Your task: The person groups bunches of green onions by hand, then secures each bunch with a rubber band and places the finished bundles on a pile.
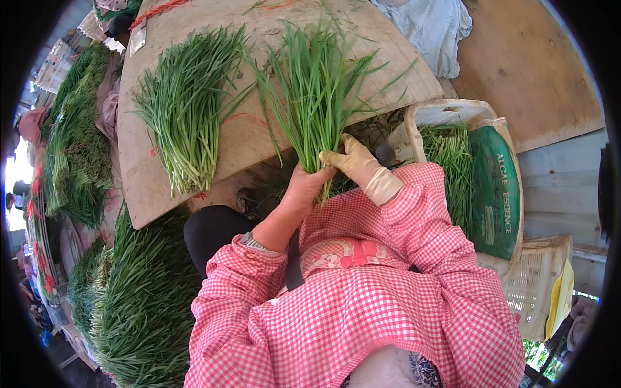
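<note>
A loose bunch of garlic chives (pixel 314 103) stands fanned out before me, leaf tips pointing away over the board's edge. My bare left hand (pixel 309 186) is closed round its pale lower stems. My right hand (pixel 357 165), in a cream rubber glove, grips the same bunch from the right, its thumb meeting the left one; its other fingers are partly hidden behind the stems. Left of the hands, a second pile of chives (pixel 191 110) lies on the wooden board (pixel 259 139), stem ends toward me.
At my right stands a white crate (pixel 420 116) with more chives and a green sheet (pixel 495 187) along its side. A large chive heap (pixel 145 297) is at lower left, and another bundle (pixel 81 136) farther left. Red ties (pixel 158 11) and pale cloth (pixel 430 32) lie at the back.
</note>
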The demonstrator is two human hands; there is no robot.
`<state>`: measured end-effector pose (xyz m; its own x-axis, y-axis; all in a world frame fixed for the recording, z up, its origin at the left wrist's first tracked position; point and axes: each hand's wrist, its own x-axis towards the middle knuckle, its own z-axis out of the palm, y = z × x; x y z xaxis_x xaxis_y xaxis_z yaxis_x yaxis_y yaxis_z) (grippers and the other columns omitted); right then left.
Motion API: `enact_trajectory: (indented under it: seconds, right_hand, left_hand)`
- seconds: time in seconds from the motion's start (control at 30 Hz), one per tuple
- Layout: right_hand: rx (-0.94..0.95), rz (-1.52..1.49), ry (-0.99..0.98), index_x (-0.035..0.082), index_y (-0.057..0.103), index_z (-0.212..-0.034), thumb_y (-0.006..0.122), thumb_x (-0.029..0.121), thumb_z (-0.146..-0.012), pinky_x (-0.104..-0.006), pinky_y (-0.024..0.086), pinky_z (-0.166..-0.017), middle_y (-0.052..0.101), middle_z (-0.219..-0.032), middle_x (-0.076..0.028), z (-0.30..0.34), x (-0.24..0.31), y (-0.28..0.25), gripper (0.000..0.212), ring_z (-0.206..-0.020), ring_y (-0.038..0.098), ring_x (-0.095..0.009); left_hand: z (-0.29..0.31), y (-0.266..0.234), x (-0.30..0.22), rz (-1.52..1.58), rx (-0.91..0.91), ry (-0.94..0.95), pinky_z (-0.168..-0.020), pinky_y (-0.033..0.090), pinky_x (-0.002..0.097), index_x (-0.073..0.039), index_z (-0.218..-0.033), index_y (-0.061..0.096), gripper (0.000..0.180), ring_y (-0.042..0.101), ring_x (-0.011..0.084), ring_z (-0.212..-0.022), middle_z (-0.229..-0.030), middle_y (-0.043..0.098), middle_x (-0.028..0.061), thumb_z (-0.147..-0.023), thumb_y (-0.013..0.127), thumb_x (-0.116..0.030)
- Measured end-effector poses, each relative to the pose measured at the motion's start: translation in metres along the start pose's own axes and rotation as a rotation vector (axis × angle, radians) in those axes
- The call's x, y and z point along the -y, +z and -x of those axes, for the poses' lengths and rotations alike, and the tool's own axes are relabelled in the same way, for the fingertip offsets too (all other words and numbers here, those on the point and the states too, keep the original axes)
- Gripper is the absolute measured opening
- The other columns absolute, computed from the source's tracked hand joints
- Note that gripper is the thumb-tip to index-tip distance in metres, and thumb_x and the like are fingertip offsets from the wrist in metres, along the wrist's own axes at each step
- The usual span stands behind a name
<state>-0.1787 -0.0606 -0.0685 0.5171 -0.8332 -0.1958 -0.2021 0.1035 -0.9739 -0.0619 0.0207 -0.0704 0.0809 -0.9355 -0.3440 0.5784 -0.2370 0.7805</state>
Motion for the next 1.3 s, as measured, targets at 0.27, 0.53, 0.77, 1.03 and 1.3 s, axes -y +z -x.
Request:
enact_trajectory:
  seconds: [0.27,0.53,0.77,1.03,1.3]
  right_hand:
    - [0.068,-0.299,0.201,0.006,0.053,-0.102,0.059,0.014,-0.084,-0.0199,0.038,-0.049,0.055,-0.074,0.003,0.006,0.018,-0.013,0.021,-0.055,0.045,-0.006]
    - [0.073,-0.201,0.054,0.005,0.052,-0.106,0.052,0.016,-0.088,-0.0197,0.041,-0.055,0.056,-0.081,0.0,0.005,0.019,-0.004,0.021,-0.061,0.047,-0.005]
    - [0.016,0.058,-0.016,-0.002,0.048,-0.109,0.068,0.034,-0.075,-0.0261,0.048,-0.065,0.059,-0.085,-0.008,-0.004,-0.004,-0.007,0.053,-0.072,0.057,-0.016]
    - [0.155,-0.238,0.202,0.002,0.047,-0.11,0.056,0.005,-0.081,-0.0236,0.047,-0.055,0.059,-0.082,-0.006,0.002,0.012,-0.011,0.031,-0.063,0.057,-0.012]
    - [0.193,-0.16,-0.136,0.001,0.045,-0.116,0.055,0.013,-0.083,-0.0348,0.047,-0.076,0.06,-0.097,-0.011,-0.005,-0.018,-0.015,0.036,-0.083,0.061,-0.026]
  left_hand:
    - [0.006,-0.005,-0.012,0.559,0.121,-0.284,-0.079,0.05,0.0381,-0.004,-0.112,0.05,0.035,0.059,0.0235,-0.089,-0.101,0.06,0.0111,-0.09,0.046,-0.031]
    - [0.004,-0.017,0.002,0.547,0.202,-0.37,-0.066,0.054,0.034,-0.003,-0.107,0.05,0.029,0.06,0.0223,-0.079,-0.093,0.059,0.0125,-0.086,0.056,-0.021]
    - [0.002,-0.003,0.0,0.16,-0.03,-0.271,-0.052,0.048,0.0261,-0.004,-0.097,0.053,0.019,0.056,0.0142,-0.064,-0.079,0.058,0.005,-0.082,0.061,-0.012]
    - [0.003,-0.011,0.001,0.312,0.073,-0.329,-0.066,0.052,0.0323,0.0,-0.1,0.056,0.026,0.061,0.0206,-0.077,-0.088,0.062,0.011,-0.085,0.054,-0.02]
    - [0.004,-0.016,0.001,0.56,0.223,-0.395,-0.073,0.052,0.0364,0.002,-0.108,0.051,0.036,0.061,0.0271,-0.082,-0.094,0.061,0.0188,-0.084,0.052,-0.024]
